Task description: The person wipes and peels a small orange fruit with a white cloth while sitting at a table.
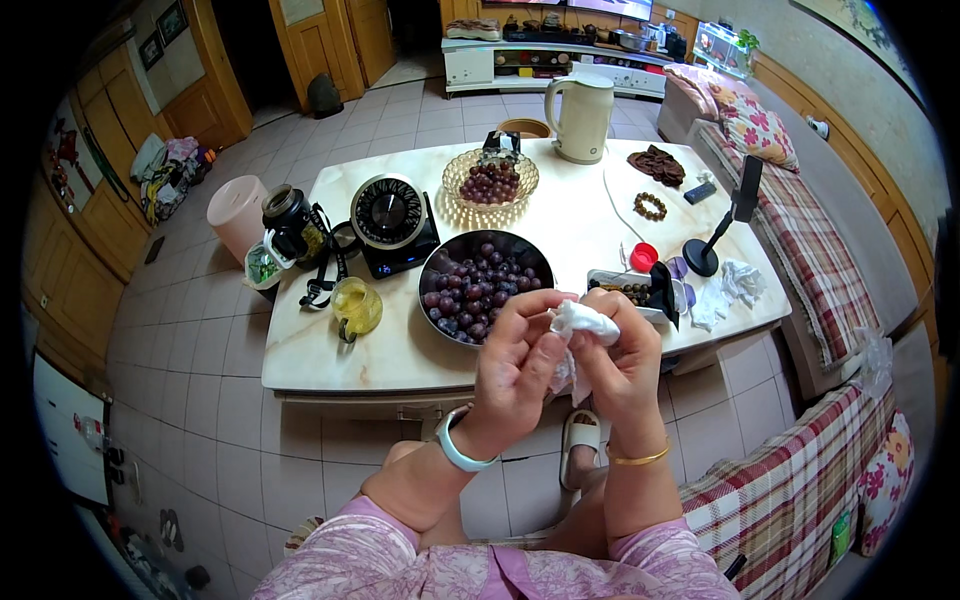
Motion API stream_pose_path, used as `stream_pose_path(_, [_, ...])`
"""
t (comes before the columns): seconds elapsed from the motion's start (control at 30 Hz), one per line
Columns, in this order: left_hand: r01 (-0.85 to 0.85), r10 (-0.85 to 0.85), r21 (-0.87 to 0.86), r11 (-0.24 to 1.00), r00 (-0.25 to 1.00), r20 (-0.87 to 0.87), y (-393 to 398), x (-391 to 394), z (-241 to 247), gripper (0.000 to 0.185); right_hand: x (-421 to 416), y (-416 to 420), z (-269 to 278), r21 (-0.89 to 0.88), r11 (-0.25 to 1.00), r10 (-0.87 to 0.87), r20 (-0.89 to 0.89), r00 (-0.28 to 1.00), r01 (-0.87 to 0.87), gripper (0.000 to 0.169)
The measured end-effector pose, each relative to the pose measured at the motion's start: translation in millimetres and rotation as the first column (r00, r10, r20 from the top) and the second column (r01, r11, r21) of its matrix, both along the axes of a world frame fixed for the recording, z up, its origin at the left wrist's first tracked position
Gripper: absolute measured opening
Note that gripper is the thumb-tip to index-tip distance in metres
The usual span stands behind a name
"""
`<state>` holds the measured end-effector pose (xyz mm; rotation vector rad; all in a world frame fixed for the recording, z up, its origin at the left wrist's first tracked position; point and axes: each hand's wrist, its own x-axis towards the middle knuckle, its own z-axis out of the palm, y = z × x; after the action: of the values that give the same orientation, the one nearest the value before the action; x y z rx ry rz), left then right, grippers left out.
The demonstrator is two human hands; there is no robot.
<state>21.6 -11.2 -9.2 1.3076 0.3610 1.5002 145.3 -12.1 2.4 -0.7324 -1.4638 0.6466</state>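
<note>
My left hand (pixel 520 367) and my right hand (pixel 619 360) are raised together at the table's near edge. Both grip one crumpled white tissue (pixel 585 321), pinched between thumbs and fingers, with a loose end hanging below. Whether anything is wrapped inside it is hidden. Just beyond my left hand stands a dark metal bowl (pixel 487 289) of purple grapes, its near right rim partly covered by the hand. Behind my right hand sits a white tray (pixel 600 276) with dark beads and a black pouch (pixel 663 294).
On the marble-topped table (pixel 405 360) stand a glass mug (pixel 357 307) of yellow liquid, a black appliance (pixel 388 214), a glass fruit bowl (pixel 490 180), a cream electric kettle (pixel 583 118) and a phone stand (pixel 701 255). Used tissues (pixel 727 292) lie at the right. A plaid-covered sofa (pixel 795 465) flanks me.
</note>
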Motion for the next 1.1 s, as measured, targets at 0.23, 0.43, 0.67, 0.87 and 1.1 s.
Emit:
stream_pose_path(0.23, [0.126, -0.123, -0.142, 0.982, 0.992, 0.029, -2, -5, -2, 0.029, 3, -8, 5, -0.183, 0.983, -0.005, -0.117, 0.993, -0.017, 0.007])
stream_pose_path(0.43, [0.040, -0.002, -0.191, 0.981, 0.981, 0.196, 2, -4, 7, 0.030, -4, -4, 17, 0.006, 1.000, 0.023, 0.022, 0.999, -0.023, 0.011])
stream_pose_path(0.67, [0.035, -0.031, 0.062, 0.997, 0.998, -0.062, 3, -1, -6, 0.037, 1, -2, 2, -0.042, 0.998, -0.054, -0.005, 0.999, 0.054, 0.008])
stream_pose_path(0.87, [0.135, -0.134, -0.112, 0.985, 0.991, 0.012, -3, -6, 2, 0.033, 7, -8, 5, -0.224, 0.974, -0.006, -0.171, 0.985, -0.033, 0.009])
stream_pose_path(1.1, [0.037, -0.026, -0.102, 0.994, 0.994, 0.106, 5, -9, 1, 0.032, 9, -1, 8, -0.081, 0.986, 0.144, 0.009, 0.990, -0.143, 0.027])
